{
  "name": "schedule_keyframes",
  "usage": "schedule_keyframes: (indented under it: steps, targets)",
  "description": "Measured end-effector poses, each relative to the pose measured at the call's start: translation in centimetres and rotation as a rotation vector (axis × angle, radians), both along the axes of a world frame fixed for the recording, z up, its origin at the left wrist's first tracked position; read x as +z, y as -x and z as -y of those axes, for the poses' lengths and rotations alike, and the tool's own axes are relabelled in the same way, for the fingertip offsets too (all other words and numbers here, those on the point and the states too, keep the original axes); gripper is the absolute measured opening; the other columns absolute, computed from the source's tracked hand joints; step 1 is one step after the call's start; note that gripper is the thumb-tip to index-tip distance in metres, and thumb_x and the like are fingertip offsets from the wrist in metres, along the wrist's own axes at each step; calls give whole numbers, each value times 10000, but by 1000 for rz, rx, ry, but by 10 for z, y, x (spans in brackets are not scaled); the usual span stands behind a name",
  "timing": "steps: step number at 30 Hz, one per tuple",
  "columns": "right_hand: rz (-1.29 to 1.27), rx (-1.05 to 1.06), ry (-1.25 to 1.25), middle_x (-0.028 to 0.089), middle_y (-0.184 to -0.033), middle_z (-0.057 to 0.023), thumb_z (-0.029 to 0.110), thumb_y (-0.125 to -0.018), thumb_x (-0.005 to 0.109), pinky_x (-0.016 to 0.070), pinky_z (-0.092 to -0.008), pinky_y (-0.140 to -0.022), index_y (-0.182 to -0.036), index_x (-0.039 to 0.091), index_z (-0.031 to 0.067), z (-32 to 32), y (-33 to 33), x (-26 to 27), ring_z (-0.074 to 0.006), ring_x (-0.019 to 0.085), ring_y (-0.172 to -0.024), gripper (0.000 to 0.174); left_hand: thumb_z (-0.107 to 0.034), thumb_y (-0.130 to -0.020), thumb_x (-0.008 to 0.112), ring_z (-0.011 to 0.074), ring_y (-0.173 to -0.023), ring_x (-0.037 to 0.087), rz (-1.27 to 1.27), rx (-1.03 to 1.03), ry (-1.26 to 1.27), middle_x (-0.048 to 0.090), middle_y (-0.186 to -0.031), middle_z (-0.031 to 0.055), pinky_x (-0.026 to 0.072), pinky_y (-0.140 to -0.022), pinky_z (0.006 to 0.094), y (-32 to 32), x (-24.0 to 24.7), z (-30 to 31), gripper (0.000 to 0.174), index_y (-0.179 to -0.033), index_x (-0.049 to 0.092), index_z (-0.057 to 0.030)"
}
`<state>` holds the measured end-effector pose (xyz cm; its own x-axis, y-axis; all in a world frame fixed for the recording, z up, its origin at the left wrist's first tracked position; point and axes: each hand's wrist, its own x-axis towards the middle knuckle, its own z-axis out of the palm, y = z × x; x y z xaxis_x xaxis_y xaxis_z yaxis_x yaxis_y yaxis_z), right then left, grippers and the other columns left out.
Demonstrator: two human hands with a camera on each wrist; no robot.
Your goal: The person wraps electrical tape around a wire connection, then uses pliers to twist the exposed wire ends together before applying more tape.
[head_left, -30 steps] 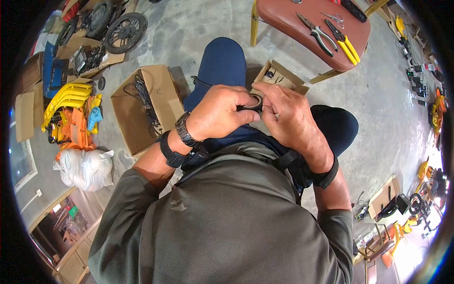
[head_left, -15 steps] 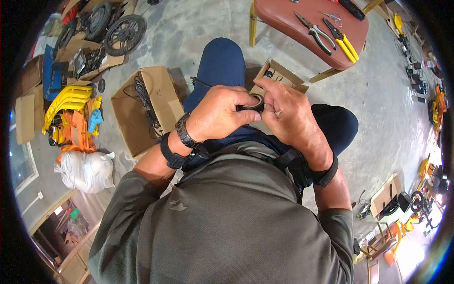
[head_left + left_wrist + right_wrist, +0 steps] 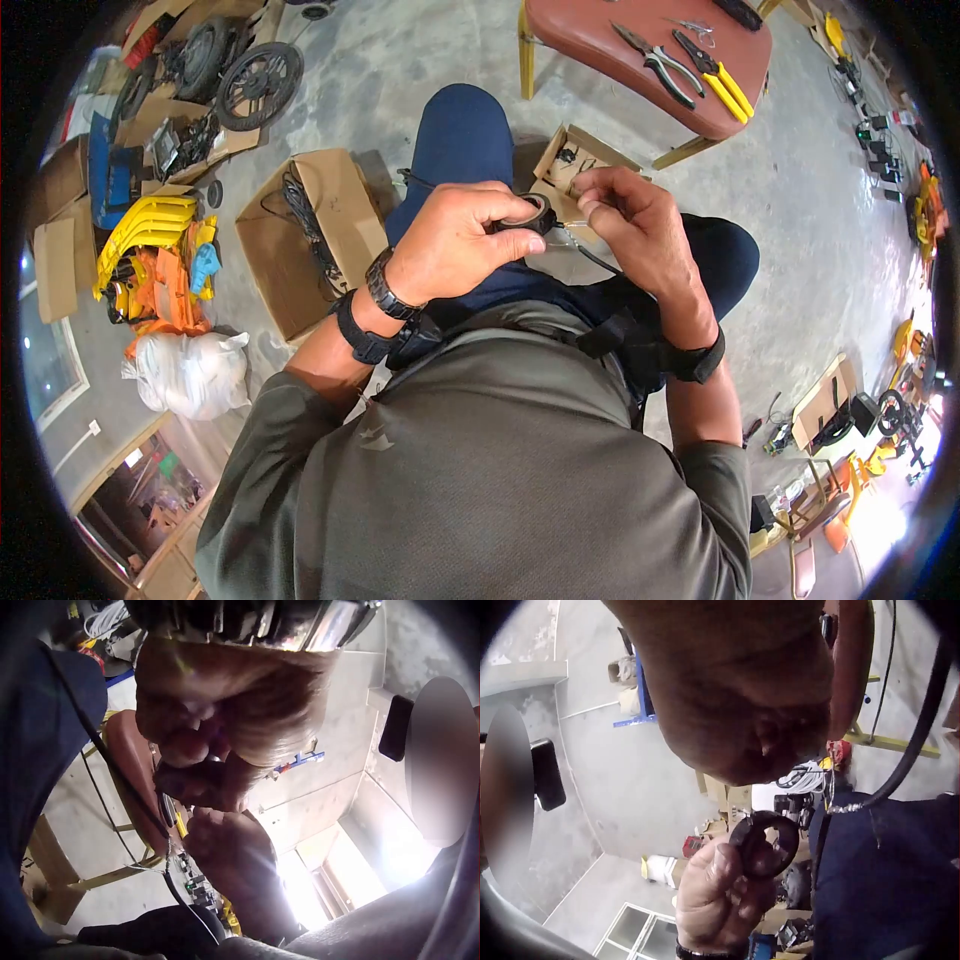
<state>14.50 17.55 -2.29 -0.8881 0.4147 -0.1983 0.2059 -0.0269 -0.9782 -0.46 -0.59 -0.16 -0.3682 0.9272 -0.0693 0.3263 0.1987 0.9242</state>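
Observation:
My left hand (image 3: 455, 240) grips a roll of black tape (image 3: 744, 835) between thumb and fingers, with the ring's open centre showing in the right wrist view. To its right, my right hand (image 3: 640, 228) is raised apart from the roll, fingers bent toward the thumb; I cannot tell whether they pinch anything. Beneath the hands, over the lap, runs a black cable (image 3: 911, 761). Bare twisted wire strands (image 3: 845, 809) show along it, close to the right hand's fingers, with thin loose ends sticking out.
A brown padded seat (image 3: 590, 45) ahead carries pliers (image 3: 662, 68), a yellow-handled tool (image 3: 715, 75) and scissors (image 3: 695, 30). Cardboard boxes stand on the floor, one with cables (image 3: 310, 225) at left and a small one (image 3: 555, 160) in front. Wheels (image 3: 260, 80) and yellow parts (image 3: 150, 235) lie farther left.
The right hand has moved right, away from the tape roll it was touching, uncovering the bare wire strands and cable. The left hand keeps holding the roll.

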Motion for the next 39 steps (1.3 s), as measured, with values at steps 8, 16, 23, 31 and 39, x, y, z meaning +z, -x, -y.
schedule_keyframes:
  steps: [8, 16, 23, 31, 39]
  targets:
    - [27, 134, -287, 677, -837, -143, 83, -841, 691, 529, -341, -681, -900, 680, -18, 9, 2, 16, -220, 678, -745, 117, -97, -795, 828, 103, -637, 527, -97, -6, 32, 642, -804, 61, 428, -582, 250, -6, 3, -6, 254, -992, 714, 17]
    - [-57, 147, -385, 640, -719, -101, 52, -828, 674, 483, -310, -615, -916, 653, -16, 6, 4, 5, -150, 589, -646, 113, -93, -776, 828, 151, -657, 574, -171, -9, 3, 651, -820, 82, 456, -600, 271, -6, 3, -6, 273, -993, 706, 19]
    - [49, 158, -266, 668, -761, -166, 101, -812, 674, 529, -379, -650, -890, 671, -13, 4, 5, 10, -289, 683, -693, 139, -70, -743, 830, 253, -713, 630, -279, -31, -48, 679, -873, 124, 489, -641, 308, -5, 3, -9, 293, -986, 698, 26]
    - [26, 160, -320, 671, -761, -164, 114, -817, 686, 532, -374, -658, -892, 672, -12, 3, 6, 7, -287, 686, -697, 148, -70, -737, 832, 262, -712, 637, -296, -23, -45, 684, -884, 124, 498, -643, 320, -6, 3, -8, 287, -973, 697, 21]
    - [60, 130, -338, 665, -747, -155, 131, -847, 672, 510, -359, -642, -915, 680, -26, 3, 7, 9, -244, 644, -688, 171, -78, -744, 831, 262, -669, 624, -353, 21, -67, 682, -865, 128, 493, -615, 313, -9, 6, -11, 277, -968, 700, 18]
